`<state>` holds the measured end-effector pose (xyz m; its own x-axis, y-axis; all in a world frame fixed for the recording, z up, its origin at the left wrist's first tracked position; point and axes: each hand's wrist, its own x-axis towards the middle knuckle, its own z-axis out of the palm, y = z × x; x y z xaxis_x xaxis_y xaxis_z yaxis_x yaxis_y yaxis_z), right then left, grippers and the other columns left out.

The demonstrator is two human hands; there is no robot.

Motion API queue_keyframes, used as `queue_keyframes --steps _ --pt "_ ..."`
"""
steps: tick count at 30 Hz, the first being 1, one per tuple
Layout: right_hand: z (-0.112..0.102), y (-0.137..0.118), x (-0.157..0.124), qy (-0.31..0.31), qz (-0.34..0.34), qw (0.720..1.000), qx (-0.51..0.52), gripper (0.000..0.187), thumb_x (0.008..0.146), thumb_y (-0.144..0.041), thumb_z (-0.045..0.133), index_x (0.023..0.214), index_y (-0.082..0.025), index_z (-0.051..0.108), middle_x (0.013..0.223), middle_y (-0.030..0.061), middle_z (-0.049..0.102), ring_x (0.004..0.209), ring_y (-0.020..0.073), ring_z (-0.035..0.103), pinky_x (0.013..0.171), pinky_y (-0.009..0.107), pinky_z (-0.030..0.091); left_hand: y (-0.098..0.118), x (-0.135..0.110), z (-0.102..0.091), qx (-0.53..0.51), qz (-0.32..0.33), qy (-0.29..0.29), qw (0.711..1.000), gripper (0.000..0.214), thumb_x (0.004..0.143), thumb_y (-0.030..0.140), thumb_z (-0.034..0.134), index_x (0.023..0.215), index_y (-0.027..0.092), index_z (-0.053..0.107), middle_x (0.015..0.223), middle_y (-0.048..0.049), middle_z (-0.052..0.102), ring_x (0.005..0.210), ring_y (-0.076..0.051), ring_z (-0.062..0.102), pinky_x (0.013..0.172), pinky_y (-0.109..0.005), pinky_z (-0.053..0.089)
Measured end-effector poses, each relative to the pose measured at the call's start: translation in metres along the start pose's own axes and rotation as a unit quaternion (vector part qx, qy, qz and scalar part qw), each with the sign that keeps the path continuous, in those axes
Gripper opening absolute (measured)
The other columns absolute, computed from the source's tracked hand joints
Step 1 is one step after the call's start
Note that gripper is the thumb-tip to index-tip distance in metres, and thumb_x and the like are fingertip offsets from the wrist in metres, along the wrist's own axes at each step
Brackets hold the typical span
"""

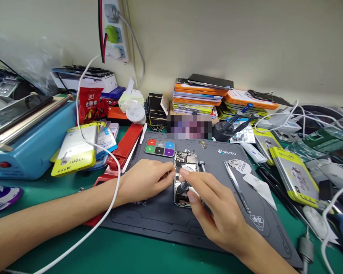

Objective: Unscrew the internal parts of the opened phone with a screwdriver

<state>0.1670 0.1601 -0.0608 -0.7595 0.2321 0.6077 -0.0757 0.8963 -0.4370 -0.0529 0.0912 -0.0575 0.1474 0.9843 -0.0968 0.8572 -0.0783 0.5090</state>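
The opened phone (pixel 184 173) lay on the grey mat (pixel 160 213), its long axis running away from the person. The left hand (pixel 144 179) steadied its left edge with its fingertips; the right hand (pixel 210 201) pinched a dark-tipped tool (pixel 183 186) over its lower half, hiding that part. Tweezers (pixel 236 185) lay beside it.
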Motion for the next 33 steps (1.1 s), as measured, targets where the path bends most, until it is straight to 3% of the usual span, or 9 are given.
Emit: queue_keyframes --steps 12,17,33 --pt "0.0001 -0.0032 -0.0007 -0.006 0.002 1.000 -0.001 0.067 0.087 0.006 0.054 0.151 -0.009 0.044 0.123 0.0127 0.059 0.113 0.0164 0.054 0.094 0.034 0.050 0.0016 0.0007 -0.0007 -0.020 -0.009 -0.008 1.000 0.034 0.104 0.044 0.031 0.092 0.021 0.053 0.092 0.0005 0.069 0.084 -0.017 0.065 0.071 -0.029 0.035" --pt "-0.0014 -0.0030 0.0018 0.018 0.001 1.000 -0.005 0.060 0.087 0.006 0.054 0.145 -0.009 0.051 0.118 0.0123 0.060 0.107 0.0159 0.056 0.088 0.032 0.051 0.0012 0.0002 0.0002 -0.012 -0.015 -0.007 1.000 0.034 0.103 0.044 0.031 0.091 0.021 0.053 0.090 0.0009 0.069 0.082 -0.017 0.063 0.070 -0.029 0.035" --pt "0.0011 -0.0028 -0.0016 0.002 0.008 1.000 -0.001 0.063 0.090 0.002 0.055 0.151 -0.010 0.043 0.126 0.0115 0.060 0.114 0.0161 0.056 0.092 0.032 0.051 0.0005 0.0008 0.0014 -0.020 -0.017 -0.011 1.000 0.036 0.103 0.044 0.030 0.090 0.021 0.053 0.091 0.0002 0.068 0.082 -0.016 0.062 0.072 -0.029 0.036"
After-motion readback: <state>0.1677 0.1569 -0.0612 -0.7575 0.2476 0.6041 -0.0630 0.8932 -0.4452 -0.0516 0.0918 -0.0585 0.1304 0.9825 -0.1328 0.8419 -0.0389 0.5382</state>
